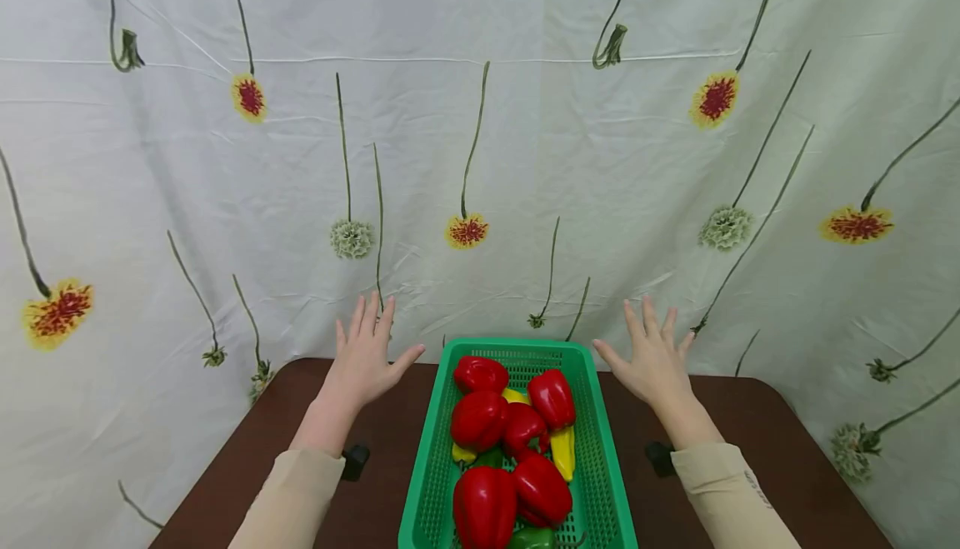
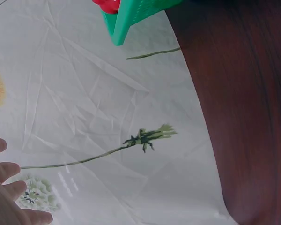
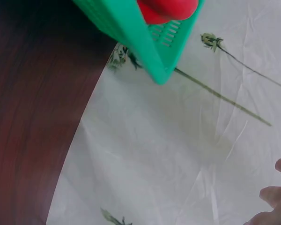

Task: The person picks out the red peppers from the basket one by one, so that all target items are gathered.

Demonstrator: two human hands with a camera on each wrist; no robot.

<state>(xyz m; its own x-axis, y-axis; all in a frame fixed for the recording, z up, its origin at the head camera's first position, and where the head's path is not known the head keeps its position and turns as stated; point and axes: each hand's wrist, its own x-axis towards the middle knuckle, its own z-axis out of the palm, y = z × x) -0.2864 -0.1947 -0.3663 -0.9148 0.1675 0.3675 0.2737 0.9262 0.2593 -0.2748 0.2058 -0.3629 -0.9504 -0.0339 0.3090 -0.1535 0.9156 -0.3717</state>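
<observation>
A green plastic basket stands on the dark wooden table, its far end near the back edge. Inside lie several red bell peppers, with yellow peppers and green ones partly hidden among them. To the left of the basket my left hand is raised, fingers straight and spread, touching nothing. On the other side my right hand is held up the same way, also holding nothing. Each wrist view catches only fingertips and a corner of the basket.
The brown table has rounded back corners. Behind it hangs a pale cloth printed with flowers and stems. A small black object shows beside each wrist, one at the left and one at the right.
</observation>
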